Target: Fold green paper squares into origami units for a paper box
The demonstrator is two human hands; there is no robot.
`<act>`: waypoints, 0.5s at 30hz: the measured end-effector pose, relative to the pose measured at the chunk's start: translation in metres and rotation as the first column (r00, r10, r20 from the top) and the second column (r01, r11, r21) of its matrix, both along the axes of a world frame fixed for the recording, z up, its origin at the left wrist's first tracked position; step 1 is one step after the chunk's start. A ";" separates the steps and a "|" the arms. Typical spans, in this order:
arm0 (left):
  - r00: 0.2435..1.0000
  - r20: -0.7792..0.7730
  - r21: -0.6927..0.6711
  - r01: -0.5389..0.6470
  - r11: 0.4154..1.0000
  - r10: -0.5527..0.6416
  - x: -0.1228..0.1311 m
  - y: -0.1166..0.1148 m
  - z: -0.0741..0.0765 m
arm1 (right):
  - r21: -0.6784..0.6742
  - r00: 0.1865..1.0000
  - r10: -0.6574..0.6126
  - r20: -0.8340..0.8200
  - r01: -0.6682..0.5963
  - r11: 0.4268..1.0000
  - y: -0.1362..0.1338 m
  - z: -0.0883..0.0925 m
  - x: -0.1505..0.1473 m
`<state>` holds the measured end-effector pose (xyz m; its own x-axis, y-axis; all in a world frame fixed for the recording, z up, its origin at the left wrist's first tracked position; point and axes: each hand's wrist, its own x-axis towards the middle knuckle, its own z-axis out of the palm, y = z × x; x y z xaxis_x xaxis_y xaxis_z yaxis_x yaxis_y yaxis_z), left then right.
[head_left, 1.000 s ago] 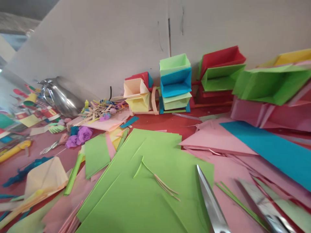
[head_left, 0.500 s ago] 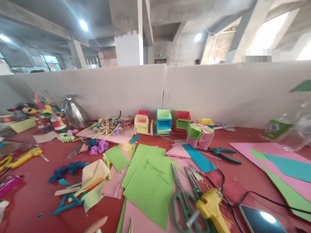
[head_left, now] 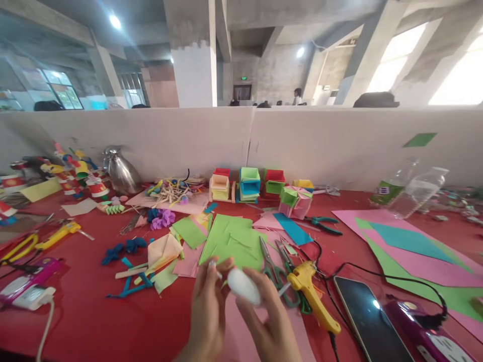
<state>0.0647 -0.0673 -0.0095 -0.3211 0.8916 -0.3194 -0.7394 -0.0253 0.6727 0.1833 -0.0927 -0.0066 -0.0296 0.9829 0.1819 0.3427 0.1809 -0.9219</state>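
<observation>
Both my hands are raised together low in the middle of the view, over the red table (head_left: 83,322). My left hand (head_left: 206,314) and my right hand (head_left: 269,327) close around a small white rounded object (head_left: 243,286) held between their fingers. Just beyond them lie green paper sheets (head_left: 232,241), green-handled scissors (head_left: 273,261) and a yellow glue gun (head_left: 311,291) with a black cord.
Stacked coloured paper boxes (head_left: 249,183) stand against a white partition (head_left: 320,146). A phone (head_left: 368,317) lies at lower right, big pink, green and blue sheets (head_left: 411,251) to the right, plastic bottles (head_left: 409,191), a metal kettle (head_left: 121,171), green pliers (head_left: 320,223), a purple device (head_left: 26,284) at left.
The view has pulled back and risen from a close look at the paper to the whole table. Both my hands have come into sight, holding the white object.
</observation>
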 end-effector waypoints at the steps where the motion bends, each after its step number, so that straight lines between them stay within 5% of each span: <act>1: 1.000 -0.026 0.037 0.015 0.999 -0.014 0.001 0.016 0.009 | 0.070 0.998 0.052 0.034 -0.055 0.996 0.018 0.008 -0.008; 4: 0.960 -0.248 0.118 -0.106 0.987 0.133 0.001 0.068 0.020 | 0.143 0.977 0.141 0.162 -0.164 0.976 0.074 0.031 -0.027; 7: 0.925 -0.312 0.134 -0.185 0.974 0.218 -0.002 0.105 0.007 | 0.073 0.949 0.187 0.255 -0.211 0.975 0.113 0.038 -0.031; 11: 0.893 -0.395 0.141 -0.173 0.975 0.216 -0.004 0.117 -0.019 | -0.001 0.927 0.266 0.263 -0.276 0.961 0.127 0.022 -0.022; 15: 0.858 -0.481 0.168 -0.112 0.979 0.181 -0.005 0.112 -0.028 | -0.028 0.932 0.280 0.232 -0.281 0.959 0.123 0.009 -0.018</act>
<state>0.0601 0.0450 -0.0376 -0.5354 0.8441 0.0299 -0.2939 -0.2193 0.9303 0.1657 0.0303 0.0021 -0.3458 0.9275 0.1421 0.4806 0.3052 -0.8221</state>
